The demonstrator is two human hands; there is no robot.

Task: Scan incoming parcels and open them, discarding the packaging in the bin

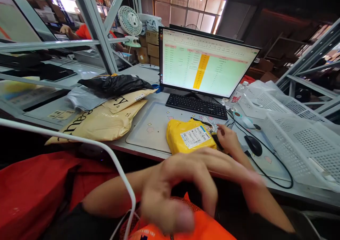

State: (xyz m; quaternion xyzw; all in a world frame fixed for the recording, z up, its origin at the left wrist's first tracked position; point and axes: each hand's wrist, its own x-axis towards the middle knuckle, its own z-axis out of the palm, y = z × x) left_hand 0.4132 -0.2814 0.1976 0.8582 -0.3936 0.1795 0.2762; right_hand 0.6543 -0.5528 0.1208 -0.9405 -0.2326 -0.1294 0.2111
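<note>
My left hand (183, 183) is raised close to the camera above my lap, blurred, with its fingers bent and apart and nothing in them. Farther off, my right hand (228, 139) is at the desk just right of a yellow plastic parcel (174, 135). Its fingers are bent together by a dark object (217, 141), mostly hidden between hand and parcel; its kind cannot be made out. The parcel lies on the desk mat (148, 126) with a white shipping label (195, 136) facing up. A black pen (202, 121) lies behind it.
A keyboard (196, 106) and monitor (204, 63) stand behind the parcel. Beige mailer bags (106, 123) and a black bag (117, 84) are piled left. At right are a mouse (253, 145), its cable and white plastic baskets (305, 137). A white tube (106, 146) crosses the foreground.
</note>
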